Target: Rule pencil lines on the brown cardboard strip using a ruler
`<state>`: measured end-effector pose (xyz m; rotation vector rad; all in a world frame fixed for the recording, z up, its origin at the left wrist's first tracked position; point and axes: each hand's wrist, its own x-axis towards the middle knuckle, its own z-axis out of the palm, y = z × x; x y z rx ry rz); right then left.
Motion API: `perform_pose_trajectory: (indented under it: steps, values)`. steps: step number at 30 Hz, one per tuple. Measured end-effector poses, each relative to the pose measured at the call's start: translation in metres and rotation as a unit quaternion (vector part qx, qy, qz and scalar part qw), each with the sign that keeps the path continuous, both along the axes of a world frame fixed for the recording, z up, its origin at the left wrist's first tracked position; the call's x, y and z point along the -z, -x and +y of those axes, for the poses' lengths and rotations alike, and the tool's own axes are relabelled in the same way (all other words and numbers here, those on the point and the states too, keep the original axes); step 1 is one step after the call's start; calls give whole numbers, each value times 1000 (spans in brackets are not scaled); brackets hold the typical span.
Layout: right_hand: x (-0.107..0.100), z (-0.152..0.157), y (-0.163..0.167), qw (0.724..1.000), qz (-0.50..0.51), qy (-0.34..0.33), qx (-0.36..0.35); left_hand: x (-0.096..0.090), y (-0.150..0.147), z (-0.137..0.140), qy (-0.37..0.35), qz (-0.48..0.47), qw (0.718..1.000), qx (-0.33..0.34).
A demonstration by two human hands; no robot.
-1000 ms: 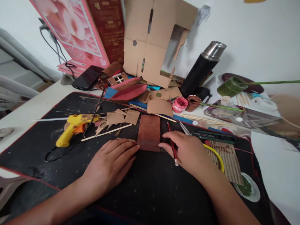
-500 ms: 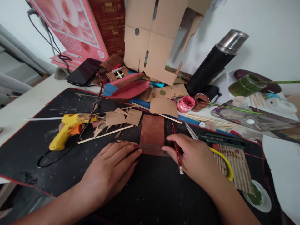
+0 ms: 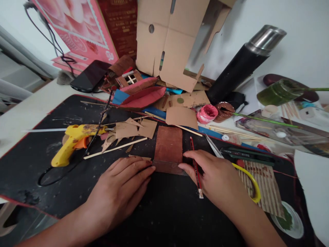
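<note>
A brown painted cardboard piece (image 3: 169,144) lies flat on the black mat (image 3: 164,212) between my hands. A dark strip, perhaps see-through, runs along its near edge. My left hand (image 3: 123,185) rests to the left, fingers pressed together, fingertips at the strip's left end. My right hand (image 3: 218,175) is curled on the other side, thumb and forefinger tips at the right end. A red and black pencil (image 3: 195,164) sits in that hand between thumb and forefinger, its eraser end towards me.
A yellow glue gun (image 3: 74,140) and cardboard scraps (image 3: 125,130) lie left. Yellow-handled scissors (image 3: 255,185), a green-handled cutter (image 3: 246,155) and corrugated card (image 3: 267,188) are right. Behind stand paint jars (image 3: 207,114), a black flask (image 3: 236,72) and a large cardboard sheet (image 3: 154,48).
The view has shifted slightly. Both hands stay at the cardboard's near corners, almost still, and the pencil keeps its place in my right hand.
</note>
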<state>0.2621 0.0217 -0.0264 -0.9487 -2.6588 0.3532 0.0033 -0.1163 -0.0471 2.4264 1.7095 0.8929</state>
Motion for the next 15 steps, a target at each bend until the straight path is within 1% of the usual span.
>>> perform_pose_trajectory:
  steps: [15]
  values:
    - [-2,0,1,1000,-1,-4,-3,-3,1,1,-5,-11,1000,1]
